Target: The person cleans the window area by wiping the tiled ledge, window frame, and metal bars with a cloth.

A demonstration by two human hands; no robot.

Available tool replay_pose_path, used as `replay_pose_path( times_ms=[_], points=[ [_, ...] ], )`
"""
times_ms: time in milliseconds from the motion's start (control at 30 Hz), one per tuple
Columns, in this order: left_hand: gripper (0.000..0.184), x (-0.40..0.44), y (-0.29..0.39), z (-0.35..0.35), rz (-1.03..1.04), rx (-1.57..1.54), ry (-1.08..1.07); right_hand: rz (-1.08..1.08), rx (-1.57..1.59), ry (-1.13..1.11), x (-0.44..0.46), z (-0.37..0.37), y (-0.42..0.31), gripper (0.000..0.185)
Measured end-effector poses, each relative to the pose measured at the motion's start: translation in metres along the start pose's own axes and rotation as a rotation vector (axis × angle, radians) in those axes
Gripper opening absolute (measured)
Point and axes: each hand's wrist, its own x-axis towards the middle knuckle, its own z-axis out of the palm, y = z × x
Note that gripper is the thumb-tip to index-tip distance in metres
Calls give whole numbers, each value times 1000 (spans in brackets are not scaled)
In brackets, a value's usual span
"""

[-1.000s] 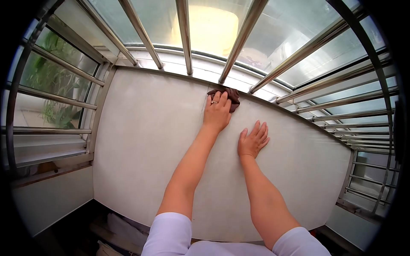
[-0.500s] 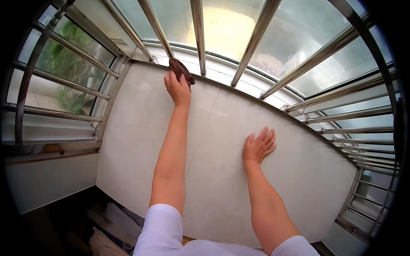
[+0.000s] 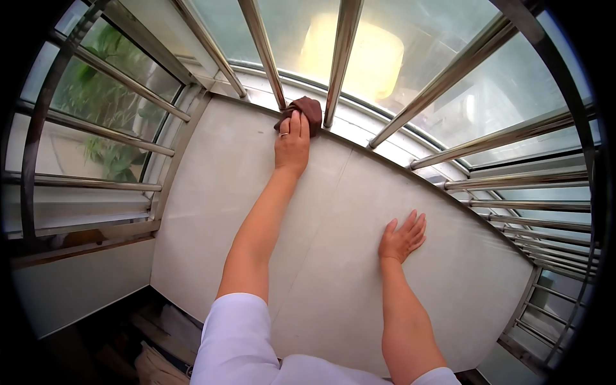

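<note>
My left hand [image 3: 292,145] is on a crumpled dark brown cloth [image 3: 309,113], its fingers pressed together over it. The cloth lies at the far edge of a pale, smooth ledge [image 3: 333,256], between the feet of two metal bars. A ring shows on one finger. Lower and to the right, my right hand [image 3: 402,239] rests on the ledge with its fingers spread and nothing in it.
Shiny metal bars [image 3: 340,61] rise along the far edge, in front of a glass window [image 3: 436,51]. More bars [image 3: 115,135] cross the left side, with green plants behind glass. Dark space with fabric items [image 3: 157,366] shows below at the lower left.
Over the last second my left hand has moved left along the far edge with the cloth, which has changed shape. My right hand stays spread on the ledge. The view has shifted slightly.
</note>
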Motion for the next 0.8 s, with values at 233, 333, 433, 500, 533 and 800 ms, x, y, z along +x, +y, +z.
replay_pose_path(
  times_ms=[233,333,433,500,533,800],
  points=[
    [47,9,-56,-21,-730,-804,361,22,-2,-1,-1,0,-4,59],
    [57,21,-61,2,-261,-334,53,15,-20,-2,1,-1,-4,62],
    [61,18,-91,5,-148,-166,15,28,-31,-22,1,-2,-4,61],
    [55,29,-123,-1,-50,14,14,20,-37,-6,1,0,-2,60],
    [54,36,-134,-4,3,86,-15,10,-39,-9,0,1,-1,60],
    [44,2,-172,1,-451,-501,168,13,-42,6,0,-1,-4,59]
  ],
)
